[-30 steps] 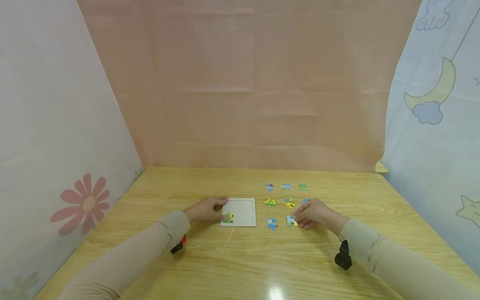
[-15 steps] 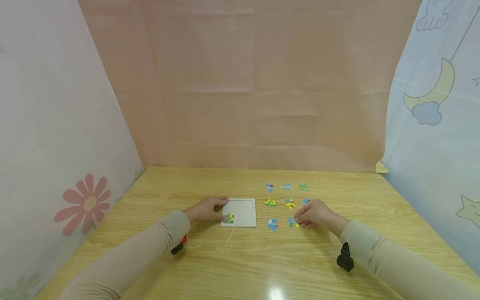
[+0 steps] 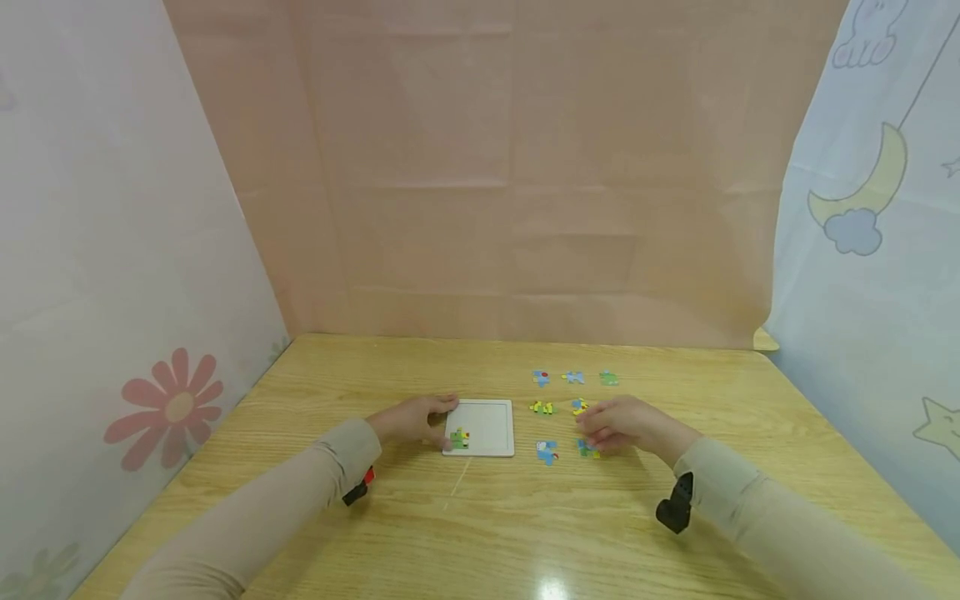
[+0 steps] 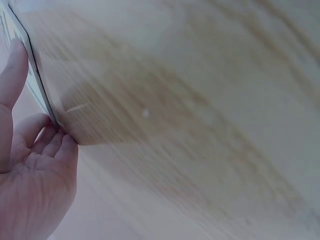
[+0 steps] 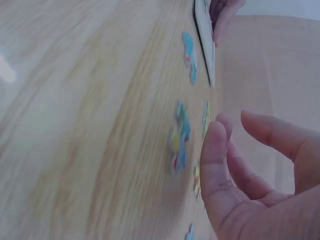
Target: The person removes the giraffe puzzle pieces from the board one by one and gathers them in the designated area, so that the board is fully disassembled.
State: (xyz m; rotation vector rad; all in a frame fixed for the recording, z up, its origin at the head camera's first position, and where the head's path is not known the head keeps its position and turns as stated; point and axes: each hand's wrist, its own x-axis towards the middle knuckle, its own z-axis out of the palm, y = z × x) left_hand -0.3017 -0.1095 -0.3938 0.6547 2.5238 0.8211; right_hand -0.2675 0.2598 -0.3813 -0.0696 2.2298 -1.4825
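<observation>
My left hand [image 3: 411, 419] holds the left edge of a white puzzle tray [image 3: 492, 427]. Its thumb lies over the tray's near-left corner, next to a green and yellow puzzle piece [image 3: 460, 438] in that corner. In the left wrist view the curled fingers [image 4: 64, 145] meet the tray's edge. My right hand [image 3: 626, 423] hovers over the loose pieces with nothing in it; the right wrist view shows a gap between thumb and fingers. Just below it lies a blue, green and yellow puzzle piece [image 5: 181, 140], partly covered in the head view.
More loose pieces lie right of the tray: a blue one [image 3: 547, 452], a yellow one [image 3: 542, 407], a yellow-blue one [image 3: 580, 407] partly behind the right hand, and a back row ending in a green piece [image 3: 608, 377]. Cloth walls enclose the wooden table [image 3: 420, 533].
The right fingers turned the near-right piece on the table, then let go of it. The right hand has shifted slightly up and left. My left hand stays on the tray.
</observation>
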